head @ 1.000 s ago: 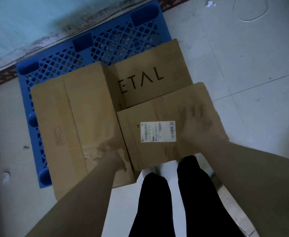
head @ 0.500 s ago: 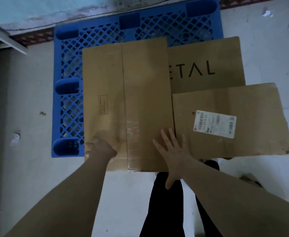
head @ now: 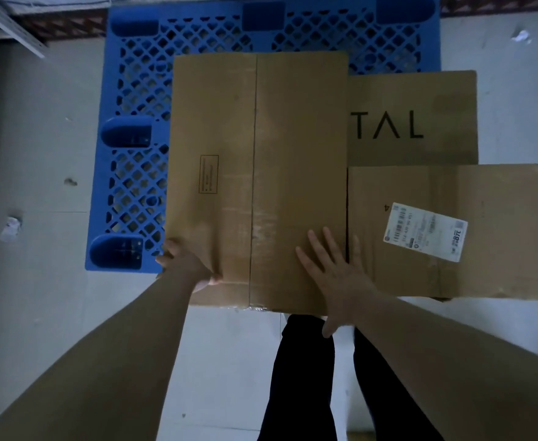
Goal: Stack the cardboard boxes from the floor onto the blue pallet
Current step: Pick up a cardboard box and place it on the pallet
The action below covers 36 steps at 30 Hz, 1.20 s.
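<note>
A blue lattice pallet (head: pixel 140 128) lies on the floor against the far wall. Three cardboard boxes sit on it. The tall plain box (head: pixel 258 160) covers the pallet's middle and overhangs its near edge. My left hand (head: pixel 186 265) grips this box's near left edge, thumb on top. My right hand (head: pixel 334 268) rests flat with spread fingers on its near right corner. To the right lies a box printed "TAL" (head: pixel 414 100), and in front of that a box with a white shipping label (head: pixel 452 230), reaching past the pallet's right side.
Pale tiled floor (head: pixel 38 148) surrounds the pallet, with scraps of paper (head: pixel 11 227) at the left and far right. A metal rail (head: pixel 10 27) crosses the top left corner. My legs in black trousers (head: pixel 299 377) stand just before the boxes.
The view has drawn closer and shifted left over the pallet. My right hand left the labelled box and came onto the plain box; the left hand stays on its near left edge.
</note>
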Available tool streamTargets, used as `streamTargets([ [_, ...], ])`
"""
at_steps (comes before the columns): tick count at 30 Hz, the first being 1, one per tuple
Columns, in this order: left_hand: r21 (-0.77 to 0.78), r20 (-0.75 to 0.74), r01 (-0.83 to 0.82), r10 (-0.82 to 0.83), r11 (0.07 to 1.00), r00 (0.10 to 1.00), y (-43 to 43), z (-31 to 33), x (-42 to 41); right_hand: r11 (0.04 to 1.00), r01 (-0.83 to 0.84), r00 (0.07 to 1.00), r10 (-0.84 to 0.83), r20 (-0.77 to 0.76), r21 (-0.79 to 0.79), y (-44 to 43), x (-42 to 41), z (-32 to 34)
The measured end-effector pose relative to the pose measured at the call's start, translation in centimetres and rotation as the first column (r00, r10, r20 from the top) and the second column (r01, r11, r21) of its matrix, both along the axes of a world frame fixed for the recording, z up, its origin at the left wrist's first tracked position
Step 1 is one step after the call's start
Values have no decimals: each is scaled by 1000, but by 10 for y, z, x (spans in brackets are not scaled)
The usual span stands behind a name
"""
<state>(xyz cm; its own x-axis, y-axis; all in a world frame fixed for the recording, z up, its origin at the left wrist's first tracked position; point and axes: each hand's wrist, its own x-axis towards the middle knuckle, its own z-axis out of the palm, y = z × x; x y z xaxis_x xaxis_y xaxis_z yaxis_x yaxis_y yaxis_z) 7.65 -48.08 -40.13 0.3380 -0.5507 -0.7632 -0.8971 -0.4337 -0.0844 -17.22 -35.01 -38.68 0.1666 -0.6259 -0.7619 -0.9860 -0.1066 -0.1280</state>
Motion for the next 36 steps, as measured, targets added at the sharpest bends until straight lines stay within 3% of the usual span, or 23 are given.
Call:
streamTargets([
  [17,17,-8,-39,39,999,999,-3,6,-18,995,96,995,-96,-17,-34,-4,-8,2],
  [21,35,35,46,-47,998,998,-8,9,-27,993,114,993,-114,19,-24,1,-12,4],
  [24,-3,55,237,-237,971,970,-14,21,-48,974,222,966,-213,145,-52,5,-18,11],
  [27,-39,-18,489,-490,872,872,-15,34,-85,872,471,862,-421,283,-136,15,-29,19],
  [31,-91,-227,727,-725,681,650,5,64,-145,528,840,527,-745,409,-121,45,-56,30],
  [36,-112,-295,864,-847,490,442,52,92,-215,321,932,360,-876,322,-168,116,-105,47],
])
